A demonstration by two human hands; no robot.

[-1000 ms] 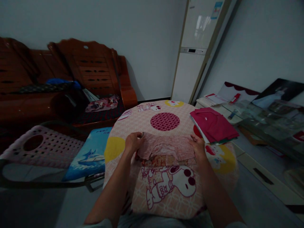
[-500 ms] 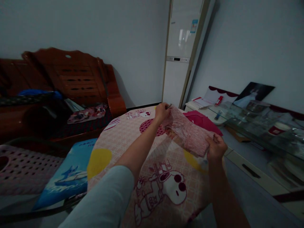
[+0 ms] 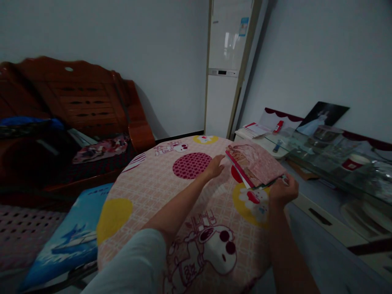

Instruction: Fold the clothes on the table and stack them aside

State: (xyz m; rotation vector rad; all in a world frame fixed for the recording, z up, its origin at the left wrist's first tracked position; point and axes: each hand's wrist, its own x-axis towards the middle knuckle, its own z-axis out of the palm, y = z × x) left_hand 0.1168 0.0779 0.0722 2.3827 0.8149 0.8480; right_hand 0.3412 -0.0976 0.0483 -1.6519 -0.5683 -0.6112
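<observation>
A folded pink garment (image 3: pixel 260 161) with a mottled pattern lies on a stack of folded cloth at the right side of the round table. A magenta cloth edge (image 3: pixel 237 164) shows beneath it. My left hand (image 3: pixel 216 166) is just left of the stack, apart from it, with fingers stretched towards it and nothing in them. At the garment's near right corner, my right hand (image 3: pixel 283 190) has its fingers curled and closed on the edge. Its fingertips are partly hidden.
A cartoon-print tablecloth (image 3: pixel 147 212) covers the table. A glass shelf (image 3: pixel 324 163) with cups and a white cabinet stand on the right. On the left are a wooden sofa (image 3: pixel 88 110) and a blue printed chair (image 3: pixel 73 232). A tall white air conditioner (image 3: pixel 222 102) stands behind.
The pink garment, held up between both hands before, has come down onto the magenta cloth. My left hand has let go and drawn back; my right stays at the corner. The view has shifted right.
</observation>
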